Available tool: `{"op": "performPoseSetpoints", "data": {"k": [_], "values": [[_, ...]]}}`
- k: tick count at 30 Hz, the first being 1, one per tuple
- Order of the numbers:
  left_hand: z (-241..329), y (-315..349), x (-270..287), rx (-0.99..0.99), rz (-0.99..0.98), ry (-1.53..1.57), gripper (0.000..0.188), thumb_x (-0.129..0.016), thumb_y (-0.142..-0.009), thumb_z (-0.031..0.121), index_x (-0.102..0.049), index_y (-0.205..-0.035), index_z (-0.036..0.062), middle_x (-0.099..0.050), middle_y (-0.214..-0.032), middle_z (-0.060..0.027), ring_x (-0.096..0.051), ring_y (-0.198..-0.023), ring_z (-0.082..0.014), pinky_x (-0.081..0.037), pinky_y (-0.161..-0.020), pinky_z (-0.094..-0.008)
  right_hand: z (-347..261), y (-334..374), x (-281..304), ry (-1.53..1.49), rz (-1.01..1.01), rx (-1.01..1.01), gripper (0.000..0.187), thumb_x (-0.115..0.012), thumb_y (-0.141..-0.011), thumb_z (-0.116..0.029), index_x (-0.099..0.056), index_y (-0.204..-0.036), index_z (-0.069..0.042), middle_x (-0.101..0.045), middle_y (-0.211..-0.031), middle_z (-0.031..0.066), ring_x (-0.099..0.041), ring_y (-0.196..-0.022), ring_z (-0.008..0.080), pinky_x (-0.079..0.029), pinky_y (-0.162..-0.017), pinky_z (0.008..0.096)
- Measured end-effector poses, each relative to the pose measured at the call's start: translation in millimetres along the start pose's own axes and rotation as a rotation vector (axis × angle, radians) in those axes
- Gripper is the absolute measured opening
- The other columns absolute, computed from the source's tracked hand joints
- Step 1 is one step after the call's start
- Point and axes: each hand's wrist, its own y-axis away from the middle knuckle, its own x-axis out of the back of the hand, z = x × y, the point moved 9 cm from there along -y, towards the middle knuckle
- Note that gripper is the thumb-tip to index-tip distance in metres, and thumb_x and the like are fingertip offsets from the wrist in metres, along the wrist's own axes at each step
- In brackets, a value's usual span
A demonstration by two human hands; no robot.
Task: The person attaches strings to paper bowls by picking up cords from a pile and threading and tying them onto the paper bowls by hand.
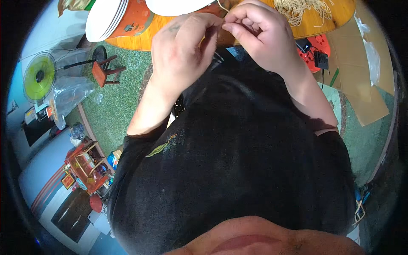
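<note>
Above the table's near edge, my left hand [180, 49] and my right hand [265, 36] meet at the fingertips. Both are closed in a pinch. Whatever lies between the fingers is too small to make out. A thin cream strand [221, 6] curves just beyond the fingertips; whether it runs into them I cannot tell. To the left of my left hand, a stack of orange paper buckets [138, 21] with white rims lies tilted on its side. Another white round opening [178, 5] shows behind that hand. Right of my right hand sits a loose pile of cream cords [299, 12].
The wooden table [335, 19] has a rounded edge. A red stool [321, 42] with a small black device [321, 60] stands below it at right, beside flattened cardboard [352, 59]. On the left are a green fan [39, 76] and a small wooden stool [100, 74].
</note>
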Motion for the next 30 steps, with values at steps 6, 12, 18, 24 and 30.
{"op": "performPoseSetpoints", "data": {"k": [6,12,18,24,30], "values": [[-5,-2,-7,-0.016,-0.060,-0.003,0.029,-0.077,-0.077,0.000,-0.070,-0.104,0.0071,-0.072,-0.089,-0.0094,-0.072,-0.082,-0.0288,-0.058,-0.070,-0.0373,11,10,1,-0.342,0.147,0.444,0.012,-0.079,-0.085,0.000,-0.068,-0.088,0.002,-0.064,-0.079,0.0080,-0.060,-0.063,0.0157,-0.047,-0.058,0.0299],[-6,-2,10,-0.056,-0.038,-0.041,0.027,-0.071,-0.083,-0.009,-0.071,-0.108,0.0017,-0.076,-0.100,-0.0088,-0.072,-0.081,-0.0221,-0.056,-0.075,-0.0292,5,3,-2,0.080,0.032,-0.011,0.011,-0.075,-0.086,0.003,-0.064,-0.087,0.002,-0.059,-0.074,0.0057,-0.052,-0.058,0.0117,-0.041,-0.054,0.0274],[-12,-45,15,0.125,-0.079,0.054,0.019,-0.066,-0.085,-0.008,-0.066,-0.103,-0.0021,-0.068,-0.094,-0.0177,-0.067,-0.085,-0.0351,-0.053,-0.076,-0.0385,28,6,0,-0.106,0.255,-0.085,0.011,-0.072,-0.087,0.003,-0.061,-0.087,0.002,-0.059,-0.071,0.0043,-0.053,-0.060,0.0098,-0.043,-0.054,0.0277],[-24,-47,-13,0.375,-0.372,0.083,0.012,-0.063,-0.091,-0.005,-0.066,-0.103,-0.0056,-0.069,-0.091,-0.0189,-0.071,-0.084,-0.0318,-0.055,-0.074,-0.0381,35,9,-9,0.085,0.249,-0.172,0.011,-0.073,-0.087,0.000,-0.062,-0.086,0.002,-0.062,-0.072,0.0080,-0.058,-0.063,0.0137,-0.047,-0.058,0.0298],[-23,-48,-9,0.443,-0.371,0.205,0.013,-0.065,-0.090,-0.006,-0.068,-0.103,-0.0043,-0.069,-0.092,-0.0180,-0.071,-0.083,-0.0289,-0.055,-0.073,-0.0367,45,10,-16,-0.090,0.245,-0.284,0.009,-0.071,-0.089,0.001,-0.062,-0.088,0.002,-0.061,-0.072,0.0048,-0.058,-0.065,0.0098,-0.047,-0.059,0.0274]]}}
